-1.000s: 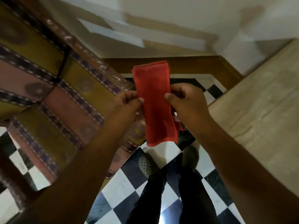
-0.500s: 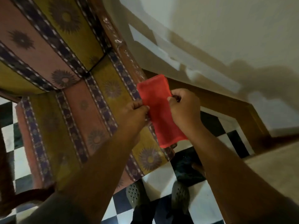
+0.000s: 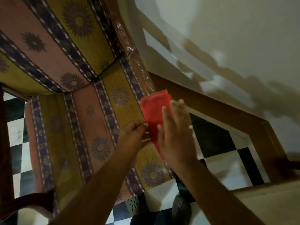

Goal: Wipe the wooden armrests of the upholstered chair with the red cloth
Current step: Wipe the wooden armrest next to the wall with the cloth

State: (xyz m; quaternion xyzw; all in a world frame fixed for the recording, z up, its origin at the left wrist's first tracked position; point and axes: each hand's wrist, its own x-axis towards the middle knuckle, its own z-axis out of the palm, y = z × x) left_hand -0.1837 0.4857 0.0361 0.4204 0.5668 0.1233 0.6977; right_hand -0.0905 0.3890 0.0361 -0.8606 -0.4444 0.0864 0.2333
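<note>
Red cloth (image 3: pixel 154 117): folded into a narrow pad, centre of the frame, laid over the near end of the wooden armrest (image 3: pixel 138 65) so we get a thick wiping face.
Armrest: glossy brown rail running from upper centre down to the cloth, along the right edge of the upholstered chair (image 3: pixel 78 98); the part under the cloth is hidden.
Left hand (image 3: pixel 133 137): grip clenched, pinching the cloth's left edge with fingertips; we judge it pins the pad so it doesn't slide off the rail.
Right hand (image 3: pixel 175 132): fingers stretched out flat, palm down on the cloth's right side; grip released, nothing clasped, just pressing. Motion blur on the fingertips, so contact at the far edge is unclear.
Why this hold: one hand anchors, the other gives flat pressure, which suits a stroke along the rail.
Second armrest (image 3: pixel 27 203): dark curved wood, lower left of the frame, well apart from both hands; no cloth near it.
Floor (image 3: pixel 224 161): black-and-white checked tiles, right of centre and below the chair.
Wall (image 3: pixel 227 38): pale, upper right, with a wooden skirting under it.
Stage: we read this as the start of the wipe on the first rail; most of the glossy length above the cloth looks unreached.
Risk: shiny rail plus a loose folded pad could let the cloth skid or unfold.
</note>
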